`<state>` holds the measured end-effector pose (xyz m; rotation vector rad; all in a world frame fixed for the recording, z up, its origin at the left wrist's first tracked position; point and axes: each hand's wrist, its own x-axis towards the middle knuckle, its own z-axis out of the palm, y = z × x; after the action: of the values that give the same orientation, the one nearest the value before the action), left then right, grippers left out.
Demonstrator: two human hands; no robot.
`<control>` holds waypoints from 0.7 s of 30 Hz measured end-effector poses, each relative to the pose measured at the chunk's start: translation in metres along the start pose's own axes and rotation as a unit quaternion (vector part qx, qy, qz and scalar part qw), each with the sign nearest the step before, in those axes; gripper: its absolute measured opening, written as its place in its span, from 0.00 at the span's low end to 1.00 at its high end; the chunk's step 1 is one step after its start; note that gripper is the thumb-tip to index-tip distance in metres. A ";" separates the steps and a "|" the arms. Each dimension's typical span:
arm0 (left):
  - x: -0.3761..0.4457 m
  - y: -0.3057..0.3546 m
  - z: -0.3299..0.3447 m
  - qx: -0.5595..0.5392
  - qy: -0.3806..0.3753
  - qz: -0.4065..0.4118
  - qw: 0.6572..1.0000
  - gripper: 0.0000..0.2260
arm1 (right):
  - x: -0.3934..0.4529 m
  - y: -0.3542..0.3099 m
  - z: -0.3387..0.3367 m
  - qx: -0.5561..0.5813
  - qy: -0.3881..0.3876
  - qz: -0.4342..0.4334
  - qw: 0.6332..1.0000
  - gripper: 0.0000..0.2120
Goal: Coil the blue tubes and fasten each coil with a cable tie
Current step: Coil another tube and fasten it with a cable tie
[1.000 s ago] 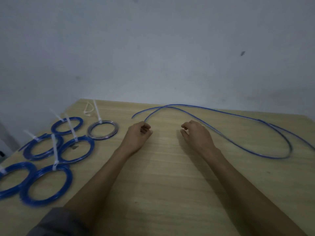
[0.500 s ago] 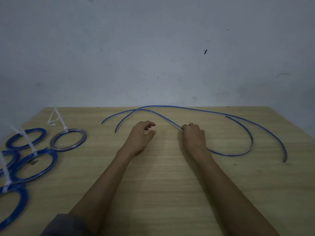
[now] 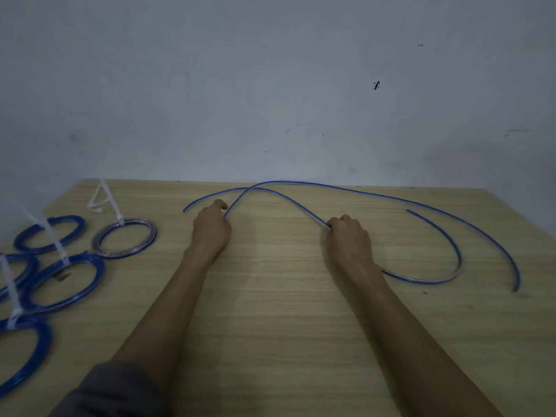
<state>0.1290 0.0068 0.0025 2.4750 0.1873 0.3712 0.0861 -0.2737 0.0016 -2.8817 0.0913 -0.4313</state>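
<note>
Two loose blue tubes (image 3: 376, 195) sprawl uncoiled across the far half of the wooden table (image 3: 285, 311), thin, glossy and faintly see-through, crossing each other near the table's back edge. One runs from a free end at the left, arcs over the crossing and comes down into the right hand (image 3: 349, 239), then reappears beyond the wrist and sweeps round in a wide hook to a free end at the right. The other rises from the left hand (image 3: 212, 228), passes along the back edge and curves down to a free end near the table's right side.

The right hand is curled round its tube, knuckles up. The left hand rests on the table with its fingertips at the end of the other tube; whether they actually pinch it is hard to tell, since the fingers are turned away from the camera.

At the left lie finished coils (image 3: 64, 281), each a blue ring fastened with a white cable tie (image 3: 54, 239) whose tail sticks up. One coil (image 3: 125, 237) looks paler, more grey than blue. Loose white ties (image 3: 97, 203) lie just behind it. The nearest coils are cut off by the picture's left edge. The stretch of tube under the right hand and wrist is hidden. A grey sleeve (image 3: 111, 392) shows at the bottom.
</note>
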 end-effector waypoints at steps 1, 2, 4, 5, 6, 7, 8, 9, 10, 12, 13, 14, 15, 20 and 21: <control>0.000 0.007 -0.004 -0.057 -0.053 -0.018 0.997 0.13 | 0.000 0.000 0.000 0.002 0.003 -0.002 1.000 0.13; -0.002 0.015 -0.007 -0.125 -0.108 -0.035 0.986 0.11 | 0.000 0.001 0.001 0.004 0.007 -0.003 1.000 0.13; -0.006 0.034 -0.016 -0.228 -0.187 -0.057 0.954 0.10 | -0.001 0.002 0.002 0.004 0.008 -0.004 1.000 0.14; -0.009 0.043 -0.021 -0.268 -0.210 -0.055 0.939 0.09 | -0.001 0.002 0.001 0.002 0.007 -0.006 1.000 0.14; -0.010 0.050 -0.024 -0.315 -0.229 -0.049 0.920 0.09 | -0.001 0.002 0.000 0.002 0.004 -0.008 1.000 0.14; -0.011 0.056 -0.028 -0.370 -0.252 -0.046 0.893 0.10 | -0.001 0.002 -0.002 0.003 -0.001 -0.008 1.000 0.14; -0.011 0.059 -0.032 -0.417 -0.273 -0.041 0.866 0.12 | 0.000 0.002 -0.003 0.005 -0.006 -0.007 1.000 0.14; -0.012 0.062 -0.034 -0.447 -0.285 -0.026 0.848 0.12 | 0.000 0.001 -0.004 0.005 -0.009 -0.007 1.000 0.14; -0.011 0.062 -0.035 -0.449 -0.277 0.000 0.849 0.12 | 0.000 0.001 -0.004 0.006 -0.012 -0.006 1.000 0.13; -0.013 0.063 -0.037 -0.388 -0.218 0.088 0.891 0.11 | -0.001 0.001 -0.005 0.009 -0.015 -0.002 1.000 0.11; -0.016 0.065 -0.039 -0.352 -0.179 0.137 0.909 0.11 | -0.001 0.001 -0.006 0.018 -0.013 -0.003 1.000 0.11; -0.018 0.068 -0.041 -0.324 -0.143 0.178 0.918 0.12 | -0.001 0.000 -0.007 0.036 -0.007 -0.008 0.999 0.12; -0.020 0.072 -0.044 -0.307 -0.119 0.206 0.922 0.12 | -0.001 -0.002 -0.009 0.062 0.002 -0.019 0.998 0.15; -0.034 0.100 -0.059 -0.347 -0.093 0.182 0.915 0.14 | 0.001 -0.032 -0.029 0.253 0.038 -0.148 0.955 0.22; -0.038 0.106 -0.061 -0.386 -0.104 0.173 0.900 0.14 | -0.001 -0.041 -0.033 0.272 0.025 -0.175 0.946 0.24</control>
<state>0.0790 -0.0514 0.1050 1.7226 -0.4233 0.2534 0.0763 -0.2401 0.0410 -2.3340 -0.4649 -0.4983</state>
